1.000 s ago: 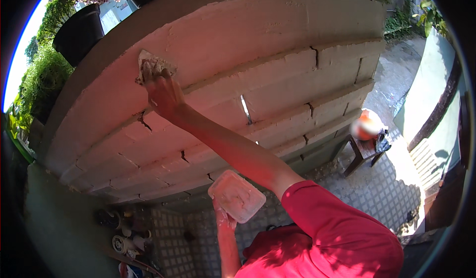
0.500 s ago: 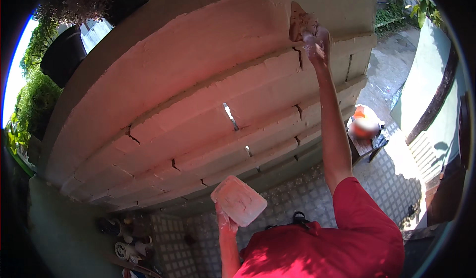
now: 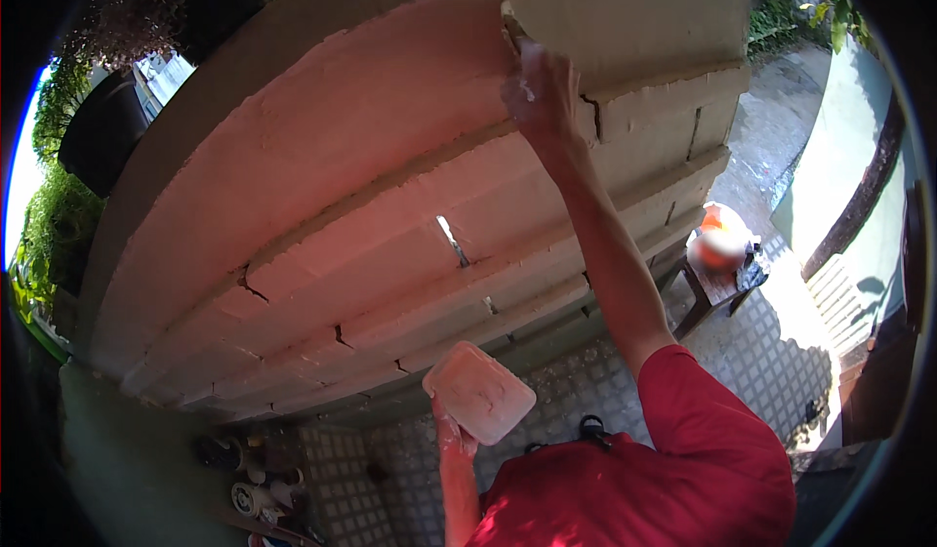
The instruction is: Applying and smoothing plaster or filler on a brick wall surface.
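My right hand (image 3: pixel 545 93) is closed round the handle of a putty knife (image 3: pixel 510 28). Its blade is seen nearly edge-on against the upper band of a pale plastered wall (image 3: pixel 390 88). My left hand (image 3: pixel 452 428) grips a shallow rectangular plastic tub (image 3: pixel 480 393) from its near left side, low in front of me. Pale paste smears line the inside of the tub. Whitish paste also coats the fingers of both hands. The wall has stepped horizontal ledges, dark cracks and a narrow slot (image 3: pixel 452 241) that lets light through.
A small wooden table (image 3: pixel 711 288) on the right carries an orange-and-white bucket (image 3: pixel 720 243). Potted plants in black pots (image 3: pixel 102 132) stand at the upper left. Several jars and cans (image 3: pixel 256 498) crowd the lower left. Tiled floor (image 3: pixel 605 396) lies beneath me.
My right hand has swept left along the upper wall with the putty knife, and the blade has turned from broad face to nearly edge-on. The tub has shifted slightly right.
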`<state>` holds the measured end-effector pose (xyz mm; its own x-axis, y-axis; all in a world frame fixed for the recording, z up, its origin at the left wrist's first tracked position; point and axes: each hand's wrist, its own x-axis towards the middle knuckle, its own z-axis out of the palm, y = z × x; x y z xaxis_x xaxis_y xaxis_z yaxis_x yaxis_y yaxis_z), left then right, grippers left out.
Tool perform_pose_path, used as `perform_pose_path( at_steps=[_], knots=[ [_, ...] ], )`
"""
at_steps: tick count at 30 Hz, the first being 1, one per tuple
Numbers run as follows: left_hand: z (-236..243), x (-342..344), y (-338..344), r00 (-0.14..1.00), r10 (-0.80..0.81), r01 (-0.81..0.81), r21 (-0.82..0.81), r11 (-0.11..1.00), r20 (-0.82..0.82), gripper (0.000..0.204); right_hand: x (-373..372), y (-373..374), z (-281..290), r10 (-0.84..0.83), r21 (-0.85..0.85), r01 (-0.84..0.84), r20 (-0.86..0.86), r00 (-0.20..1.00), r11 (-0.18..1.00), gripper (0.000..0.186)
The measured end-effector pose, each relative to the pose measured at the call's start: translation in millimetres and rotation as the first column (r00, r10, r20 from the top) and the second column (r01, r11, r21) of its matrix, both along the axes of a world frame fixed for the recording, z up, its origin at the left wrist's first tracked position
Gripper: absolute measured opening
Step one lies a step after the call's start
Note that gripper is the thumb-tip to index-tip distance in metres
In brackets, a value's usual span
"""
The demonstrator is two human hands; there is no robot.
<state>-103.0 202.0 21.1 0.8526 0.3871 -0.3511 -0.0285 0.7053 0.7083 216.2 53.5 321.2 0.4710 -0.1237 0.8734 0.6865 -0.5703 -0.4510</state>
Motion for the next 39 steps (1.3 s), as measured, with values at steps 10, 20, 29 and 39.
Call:
perform_pose_path(
  at_steps=[10, 20, 29, 39],
  knots=[
    [15, 13, -5, 0.998, 0.041, -0.041, -0.003, 0.999, -0.052, 0.068, -21, 18, -2, 0.175, 0.095, -0.188, 0.130, 0.976, 0.978, 0.043],
    [7, 16, 5, 0.998, 0.006, -0.007, -0.030, 1.000, -0.061, 0.067, 20, -24, 15, -0.028, 0.135, 0.007, 0.150, 0.988, 0.991, 0.020],
    [12, 24, 8, 0.996, -0.014, 0.008, -0.063, 0.998, -0.092, 0.067, -46, 61, 10, 0.253, -0.115, -0.240, 0.114, 0.961, 0.964, 0.051],
    [2, 22, 14, 0.999, -0.003, 0.001, -0.035, 0.999, -0.054, 0.068, -18, 16, 19, -0.085, -0.033, 0.086, 0.026, 0.996, 0.996, 0.038]
  ],
)
